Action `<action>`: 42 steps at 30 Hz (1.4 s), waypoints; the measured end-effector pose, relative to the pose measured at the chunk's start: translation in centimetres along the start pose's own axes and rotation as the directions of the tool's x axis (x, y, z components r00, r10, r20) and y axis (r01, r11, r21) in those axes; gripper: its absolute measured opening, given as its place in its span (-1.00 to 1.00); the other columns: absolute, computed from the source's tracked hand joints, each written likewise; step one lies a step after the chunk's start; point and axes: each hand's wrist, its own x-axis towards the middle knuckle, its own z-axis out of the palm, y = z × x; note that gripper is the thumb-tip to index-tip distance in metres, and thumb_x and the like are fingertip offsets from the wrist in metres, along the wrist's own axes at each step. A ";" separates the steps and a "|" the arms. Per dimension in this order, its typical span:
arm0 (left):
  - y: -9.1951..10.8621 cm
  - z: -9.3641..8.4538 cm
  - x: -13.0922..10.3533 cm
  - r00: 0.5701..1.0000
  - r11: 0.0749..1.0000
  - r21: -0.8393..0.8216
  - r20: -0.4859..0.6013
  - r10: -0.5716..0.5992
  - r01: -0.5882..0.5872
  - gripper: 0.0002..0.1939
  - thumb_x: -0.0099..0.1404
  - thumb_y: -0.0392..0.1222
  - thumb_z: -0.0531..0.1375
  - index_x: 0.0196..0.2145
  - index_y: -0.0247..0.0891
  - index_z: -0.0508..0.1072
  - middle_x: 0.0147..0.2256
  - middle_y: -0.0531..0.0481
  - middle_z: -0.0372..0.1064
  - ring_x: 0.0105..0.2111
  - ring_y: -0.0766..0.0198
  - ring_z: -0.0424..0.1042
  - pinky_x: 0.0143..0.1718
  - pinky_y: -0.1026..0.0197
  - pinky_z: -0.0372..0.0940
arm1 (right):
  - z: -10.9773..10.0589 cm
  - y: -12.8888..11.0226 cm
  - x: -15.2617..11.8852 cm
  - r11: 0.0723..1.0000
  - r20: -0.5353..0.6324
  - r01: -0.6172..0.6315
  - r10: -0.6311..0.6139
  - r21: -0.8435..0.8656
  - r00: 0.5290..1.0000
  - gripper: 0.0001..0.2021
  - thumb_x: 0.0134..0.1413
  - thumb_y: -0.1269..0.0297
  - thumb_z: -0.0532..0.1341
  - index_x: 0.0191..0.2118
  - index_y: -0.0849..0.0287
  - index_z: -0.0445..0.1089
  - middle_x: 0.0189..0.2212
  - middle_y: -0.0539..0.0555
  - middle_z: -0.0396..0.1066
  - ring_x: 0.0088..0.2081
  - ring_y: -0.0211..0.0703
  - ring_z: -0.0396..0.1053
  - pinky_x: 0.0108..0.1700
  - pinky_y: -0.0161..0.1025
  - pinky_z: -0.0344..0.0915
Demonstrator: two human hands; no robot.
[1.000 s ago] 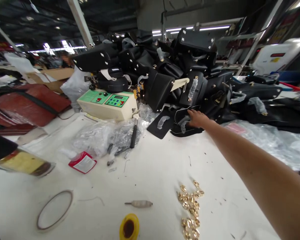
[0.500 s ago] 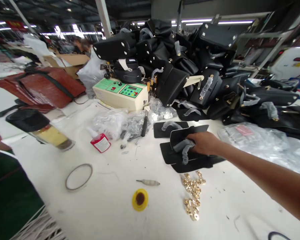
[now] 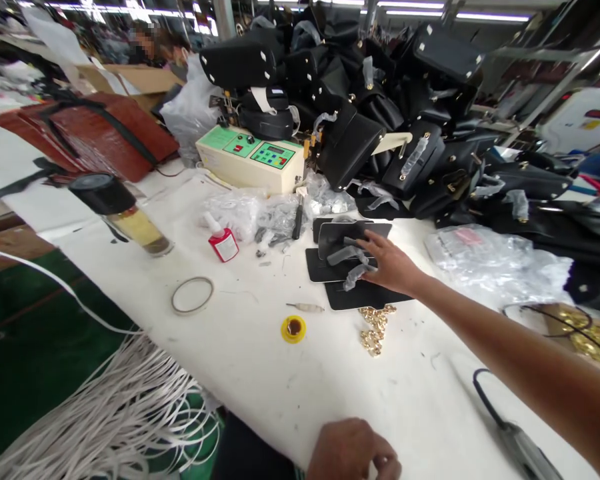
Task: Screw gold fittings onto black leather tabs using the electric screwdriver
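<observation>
My right hand [image 3: 393, 263] reaches over a small stack of black flat panels [image 3: 367, 293], with its fingers spread and the fingertips near two plastic-wrapped handles [image 3: 347, 255]. The panels overlap and have pale edges; part of the stack is hidden under the hand. Close to the near side of the panels lies a cluster of gold-coloured metal fittings [image 3: 373, 331]. At the bottom edge my left hand [image 3: 353, 450] shows in part, its fingers curled in. Whether it holds anything is hidden.
A pointed hand tool [image 3: 306, 307], a yellow dish [image 3: 293, 329], a ring [image 3: 193, 295] and a red bottle [image 3: 224, 243] lie about the table. A hammer [image 3: 299, 213] rests by clear plastic. Black bags [image 3: 350, 143] pile up behind a control box [image 3: 250, 160].
My right hand has loosened from the upper black panel, and its fingers are now spread. My left hand has come into view at the bottom. The view has tilted down.
</observation>
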 end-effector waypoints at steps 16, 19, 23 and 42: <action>4.3 -2.4 -1.0 0.973 0.999 -0.038 -0.228 -0.027 0.018 -0.73 0.35 -0.08 0.23 -0.46 -0.23 0.52 -0.57 0.12 0.31 -0.53 0.38 0.24 -0.44 0.29 0.14 | 7.4 -8.6 -17.9 0.880 -0.226 -0.200 0.320 0.430 0.920 -0.74 0.21 0.09 0.30 -0.07 0.07 0.61 -0.03 0.16 0.55 -0.29 -0.11 0.57 -0.22 -0.17 0.51; 4.2 -3.7 -1.7 0.965 0.999 -0.011 -0.258 -0.041 0.040 -0.75 0.36 -0.06 0.24 -0.43 -0.23 0.54 -0.55 0.11 0.35 -0.52 0.37 0.26 -0.42 0.28 0.16 | 7.7 -8.6 -18.8 0.871 -0.260 -0.206 0.346 0.447 0.901 -0.69 0.23 0.07 0.27 -0.07 0.13 0.60 0.00 0.22 0.52 -0.29 -0.10 0.55 -0.20 -0.14 0.51; 3.2 -4.4 -1.7 0.954 0.996 0.004 -0.288 -0.084 0.089 -0.79 0.34 -0.06 0.25 -0.33 -0.21 0.60 -0.51 0.09 0.41 -0.49 0.32 0.31 -0.41 0.28 0.21 | 7.8 -8.8 -19.7 0.855 -0.282 -0.213 0.375 0.472 0.883 -0.68 0.24 0.05 0.24 -0.10 0.16 0.61 -0.14 0.20 0.56 -0.25 -0.04 0.54 -0.12 -0.10 0.48; 2.1 -5.7 -0.5 0.823 0.930 -0.321 -0.469 -0.320 0.179 -0.55 0.29 -0.03 0.31 0.08 -0.24 0.58 -0.28 -0.03 0.56 -0.40 0.26 0.50 -0.46 0.26 0.44 | 6.3 -16.7 -16.8 0.059 0.092 -0.114 0.288 0.992 0.953 -0.47 -0.06 -0.05 0.52 -0.02 0.14 0.53 -0.34 0.03 0.52 -0.34 -0.13 0.44 -0.21 -0.15 0.39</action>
